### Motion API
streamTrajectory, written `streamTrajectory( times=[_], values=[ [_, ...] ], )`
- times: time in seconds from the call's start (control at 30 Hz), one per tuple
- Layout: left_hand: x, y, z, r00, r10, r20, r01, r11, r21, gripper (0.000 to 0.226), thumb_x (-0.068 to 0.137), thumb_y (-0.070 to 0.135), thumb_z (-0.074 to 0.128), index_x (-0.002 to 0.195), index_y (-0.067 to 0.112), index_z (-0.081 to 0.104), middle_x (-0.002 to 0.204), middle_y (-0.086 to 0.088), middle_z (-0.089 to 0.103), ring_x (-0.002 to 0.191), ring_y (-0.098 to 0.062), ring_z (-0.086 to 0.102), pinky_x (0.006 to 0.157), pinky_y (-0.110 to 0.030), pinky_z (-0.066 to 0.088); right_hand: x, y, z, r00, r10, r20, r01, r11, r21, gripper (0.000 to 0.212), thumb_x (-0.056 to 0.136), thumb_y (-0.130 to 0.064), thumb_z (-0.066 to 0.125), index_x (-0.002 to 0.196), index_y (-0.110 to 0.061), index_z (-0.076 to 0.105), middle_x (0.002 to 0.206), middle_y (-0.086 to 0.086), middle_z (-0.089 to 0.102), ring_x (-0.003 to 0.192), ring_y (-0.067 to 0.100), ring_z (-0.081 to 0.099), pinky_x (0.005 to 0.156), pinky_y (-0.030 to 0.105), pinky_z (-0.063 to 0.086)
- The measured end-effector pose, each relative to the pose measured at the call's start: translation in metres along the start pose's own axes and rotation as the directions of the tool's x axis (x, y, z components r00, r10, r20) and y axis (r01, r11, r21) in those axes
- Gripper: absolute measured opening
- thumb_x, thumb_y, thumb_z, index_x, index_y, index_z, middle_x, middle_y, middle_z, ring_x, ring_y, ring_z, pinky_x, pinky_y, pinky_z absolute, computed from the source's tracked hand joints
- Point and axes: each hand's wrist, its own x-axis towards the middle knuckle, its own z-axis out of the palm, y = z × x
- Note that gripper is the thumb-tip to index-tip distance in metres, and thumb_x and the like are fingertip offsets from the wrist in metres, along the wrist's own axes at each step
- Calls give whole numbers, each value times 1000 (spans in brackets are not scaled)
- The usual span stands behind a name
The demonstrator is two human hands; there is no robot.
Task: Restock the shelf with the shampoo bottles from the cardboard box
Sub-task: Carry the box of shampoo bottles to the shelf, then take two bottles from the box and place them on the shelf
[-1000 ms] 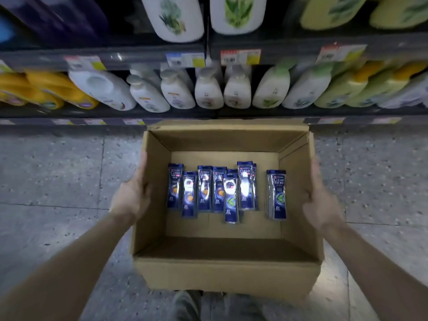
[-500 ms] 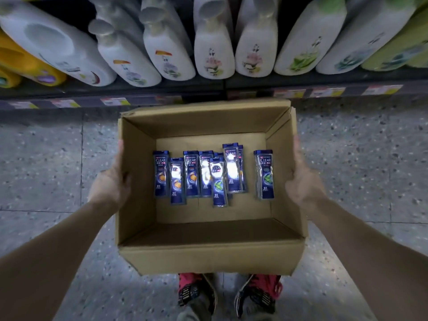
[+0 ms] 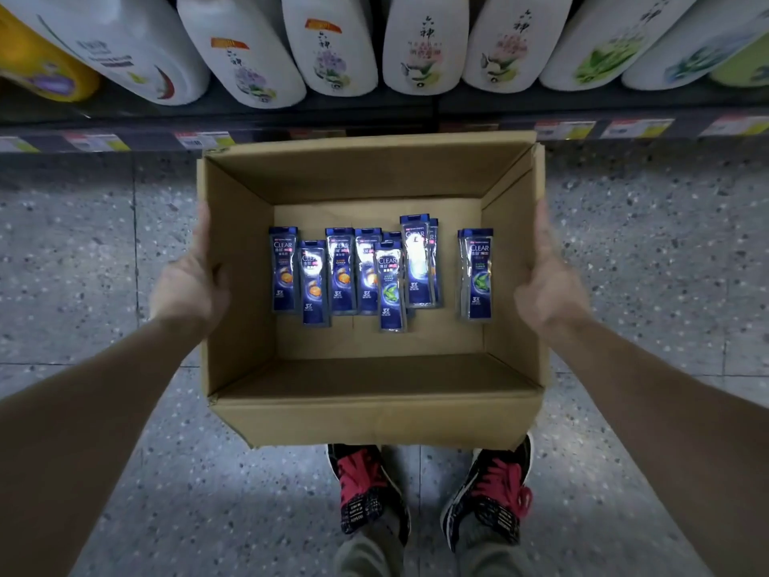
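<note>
You hold one cardboard box point(image 3: 374, 414) with both hands, over the speckled floor point(image 3: 666, 251) and just short of the shelf point(image 3: 374, 118). Your left hand point(image 3: 189, 285) lies flat on the outside of the left wall with its thumb hooked over the rim. Your right hand point(image 3: 549, 285) clamps the right wall the same way, so each hand pinches cardboard and nothing else. On the bottom of the box lie the shampoo bottles point(image 3: 341, 270). Seven are in plain view and two more edges peek out from behind them, making nine as far as you can see. All are dark blue, lying label up. Their long axes run away from you toward the shelf, caps at the far end. Eight crowd together in an uneven row left of centre, some overlapping. One lone bottle point(image 3: 476, 274) lies apart, close to the right wall. The row sits between your two hands and about level with them, touched by neither, with a box wall between each hand and the nearest bottle. On the shelf stand seven big white bottles point(image 3: 420, 43), plus one yellow bottle point(image 3: 45, 72) at the far left and one pale green bottle point(image 3: 745, 64) at the far right. Your two shoes point(image 3: 366, 489) with red laces show under the box.
</note>
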Motion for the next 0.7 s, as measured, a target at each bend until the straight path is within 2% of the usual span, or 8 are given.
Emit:
streamTrajectory(
  times=[0.07,0.17,0.23,0.33,0.4,0.5,0.6,0.7],
  values=[
    [4,-2,-2,1000,-6,-9,6,1000,4,95,105,13,56,164,44,-12,111,-35,69,83,-44,67,70,-51,56,1,-6,6,1000,3,-2,-3,1000,4,112,94,5,54,151,-56,-20,100,15,65,68,19,61,66,32,56],
    [12,-12,-3,1000,-5,-14,5,1000,-6,95,105,12,55,163,45,-12,116,-34,68,79,-39,64,69,-49,57,3,-16,13,1000,14,-7,-13,999,41,110,95,4,53,151,-57,-20,80,4,53,79,26,68,60,29,55],
    [18,-18,-4,1000,2,-16,-2,1000,-4,96,105,13,55,162,46,-13,118,-34,68,82,-43,67,70,-50,59,5,-22,15,1000,2,-15,-1,999,46,109,96,5,52,151,-57,-19,76,1,47,75,25,67,58,28,53],
    [26,-22,-6,1000,-1,-29,1,1000,2,95,105,14,55,162,46,-14,117,-36,67,91,-49,69,75,-57,61,9,-28,15,999,-29,-27,30,999,28,108,96,6,52,153,-55,-17,91,9,59,66,13,57,53,20,42],
    [32,-23,-9,999,6,-36,-6,1000,9,94,105,15,55,162,46,-14,116,-36,67,93,-50,69,76,-58,61,13,-31,16,999,-27,-24,28,999,41,107,97,5,51,153,-55,-17,114,18,65,70,13,59,53,19,42],
    [39,-24,-14,998,30,-48,-30,1000,4,94,105,16,55,161,48,-14,116,-34,68,92,-48,69,76,-57,61,18,-36,18,999,-32,-30,33,998,54,103,100,3,50,153,-53,-19,129,23,63,74,17,63,54,23,44],
    [44,-24,-15,999,26,-38,-25,1000,13,95,105,19,56,161,49,-15,120,-33,67,91,-46,71,77,-55,62,22,-40,22,999,-11,-47,13,999,30,107,98,7,49,153,-53,-21,131,26,60,66,17,58,52,23,44],
    [44,-26,-14,999,33,-31,-31,998,60,96,105,22,56,162,45,-18,124,-33,67,96,-46,71,79,-53,61,24,-42,26,998,-15,-57,8,993,-119,113,96,8,52,151,-49,-28,128,28,59,64,18,54,65,33,51]
  ],
)
